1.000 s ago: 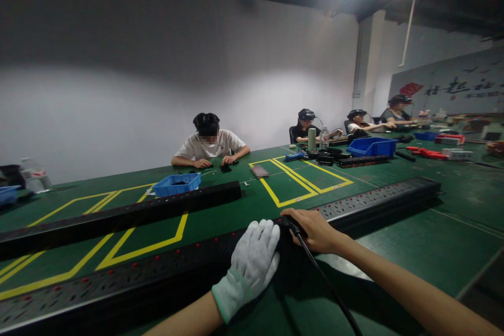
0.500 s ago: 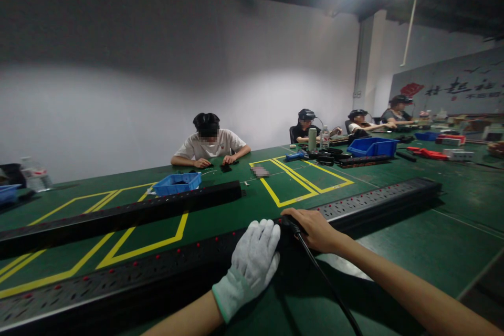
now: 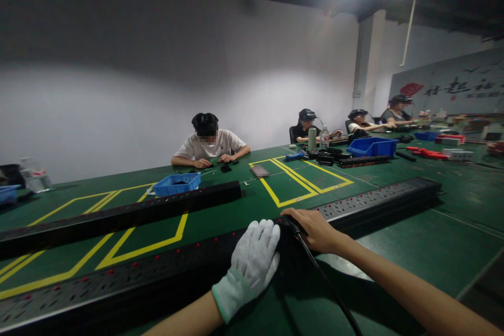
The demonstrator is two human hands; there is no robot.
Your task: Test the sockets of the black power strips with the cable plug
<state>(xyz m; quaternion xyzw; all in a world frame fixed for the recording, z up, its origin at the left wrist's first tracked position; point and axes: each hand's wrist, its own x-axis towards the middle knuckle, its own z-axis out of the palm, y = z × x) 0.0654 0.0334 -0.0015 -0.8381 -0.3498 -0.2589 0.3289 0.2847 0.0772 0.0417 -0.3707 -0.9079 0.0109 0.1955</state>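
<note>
Evidently one landmark serves for everything: the near socket strip (image 3: 169,265), black, dotted with red buttons, running slantwise over the green table (image 3: 409,241). Both hands are on its middle stretch, so I cannot tell whether the strip runs unbroken beneath them.

Left hand (image 3: 254,254): pale knitted glove, laid flat on the strip, fingers extended and side by side, gripping nothing visible. Right hand (image 3: 315,228): bare, fingers curled around a black plug (image 3: 290,224) at the strip's top, just beside the glove. How far the plug is seated — hidden by the fingers. Its black cable (image 3: 325,278) trails off the strip's near side.

Beyond the strip, to the left: a second socket strip (image 3: 157,210), roughly parallel, with a light-blue tray (image 3: 173,190) just behind it. Beyond the strip's middle: yellow tape outlines (image 3: 295,201). Farther past it, a co-worker in a white shirt (image 3: 189,144) leans over small dark parts. Beyond its right end: a deep-blue bin (image 3: 372,148).
</note>
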